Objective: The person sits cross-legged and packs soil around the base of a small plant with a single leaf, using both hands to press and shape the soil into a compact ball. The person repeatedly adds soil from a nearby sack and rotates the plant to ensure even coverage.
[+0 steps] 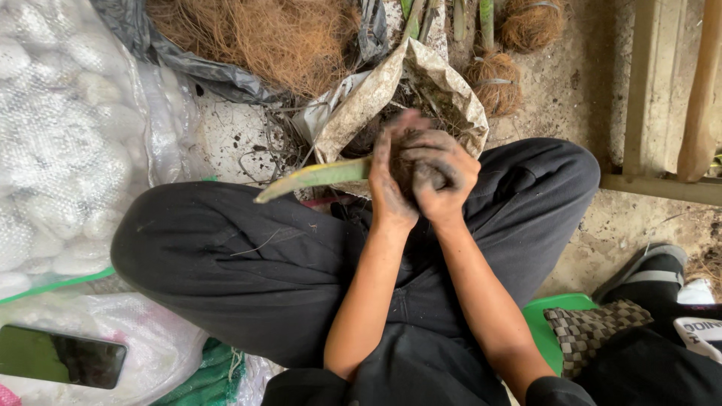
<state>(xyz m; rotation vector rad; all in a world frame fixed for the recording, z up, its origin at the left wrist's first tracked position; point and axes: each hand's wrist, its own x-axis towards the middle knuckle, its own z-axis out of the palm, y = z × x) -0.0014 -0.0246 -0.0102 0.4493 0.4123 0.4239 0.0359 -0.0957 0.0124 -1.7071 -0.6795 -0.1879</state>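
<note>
Inspection taken from the open soil bag [451,83] as landmark, reading left to right. Far left of the bag lies a clear sack of white pebbles [60,135], and below that a dark phone [60,359] rests on plastic; up and left of the bag sits a heap of brown coconut fibre [263,37] on black sheeting. Just in front of the bag's mouth, the left hand [387,184] and right hand [444,177] are pressed together around a dark root ball [410,154], both grips closed on it, fingers soiled. A long green leaf [316,175] juts leftward from the ball, pale and slightly curled, tip pointed. Judgement: soil appears already packed about the root, and shaping by hand is in progress; no fibre wrap is visible on this ball. Right of and behind the bag stand two fibre-wrapped balls [492,83], seemingly finished. Far right stands a wooden frame [662,113].
</note>
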